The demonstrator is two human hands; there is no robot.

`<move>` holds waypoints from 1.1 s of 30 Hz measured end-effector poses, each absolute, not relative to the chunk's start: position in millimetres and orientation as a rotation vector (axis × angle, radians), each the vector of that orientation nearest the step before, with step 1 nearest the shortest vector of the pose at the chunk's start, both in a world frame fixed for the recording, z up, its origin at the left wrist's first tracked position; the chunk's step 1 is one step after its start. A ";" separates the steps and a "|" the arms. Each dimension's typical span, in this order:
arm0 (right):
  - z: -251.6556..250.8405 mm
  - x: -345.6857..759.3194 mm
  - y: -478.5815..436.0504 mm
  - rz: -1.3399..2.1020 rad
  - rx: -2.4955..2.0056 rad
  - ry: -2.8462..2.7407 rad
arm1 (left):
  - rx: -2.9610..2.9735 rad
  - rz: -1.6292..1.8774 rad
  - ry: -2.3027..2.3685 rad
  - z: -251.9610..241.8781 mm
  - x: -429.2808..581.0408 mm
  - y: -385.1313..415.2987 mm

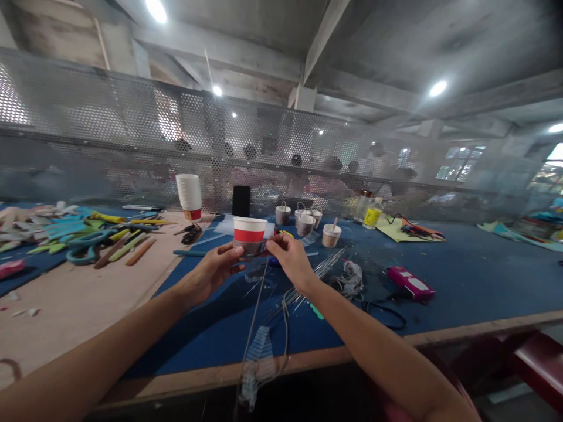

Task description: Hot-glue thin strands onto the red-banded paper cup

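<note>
My left hand (220, 264) grips a white paper cup (249, 235) with a red band, thumb on its lower left side. Grey cord (247, 248) wraps the lower part of the cup. My right hand (288, 253) is closed at the cup's lower right, its fingertips pinching the cord where it meets the wall. From there the cord hangs down to a loose bundle of grey cord (259, 357) over the table's front edge. The cup is upright, a little above the blue table top (197, 328).
Several cord-wrapped cups (305, 224) stand behind my right hand. Stacked paper cups (188, 193) rise at the back left. Scissors (88, 245) and knives lie left. Thin metal wires (323, 266), a magenta box (411, 283) and a yellow-labelled bottle (373, 214) are right. A perforated screen (264, 140) stands behind.
</note>
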State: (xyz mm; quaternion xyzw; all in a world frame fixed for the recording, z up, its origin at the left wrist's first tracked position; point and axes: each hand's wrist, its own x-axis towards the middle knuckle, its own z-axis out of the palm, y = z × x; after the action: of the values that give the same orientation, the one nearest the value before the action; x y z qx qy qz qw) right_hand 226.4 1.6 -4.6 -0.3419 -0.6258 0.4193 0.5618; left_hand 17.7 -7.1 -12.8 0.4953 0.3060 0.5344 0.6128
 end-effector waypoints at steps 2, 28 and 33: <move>-4.4 226.6 1.5 0.984 -0.806 -1.474 | 1.149 1.223 0.708 -11.9 17.8 -7.7; -2.7 225.3 0.8 1.047 -0.795 -1.450 | 1.180 1.127 0.636 -11.6 16.6 -8.8; -2.5 225.3 -0.1 1.038 -0.811 -1.450 | 1.188 1.125 0.628 -14.0 15.0 -7.5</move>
State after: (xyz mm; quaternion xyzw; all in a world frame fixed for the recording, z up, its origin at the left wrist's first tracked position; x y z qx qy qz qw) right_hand 225.3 -0.1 -2.5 -0.3437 -0.6145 0.4398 0.5575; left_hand 15.0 -7.5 -14.0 0.5211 0.2752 0.4932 0.6400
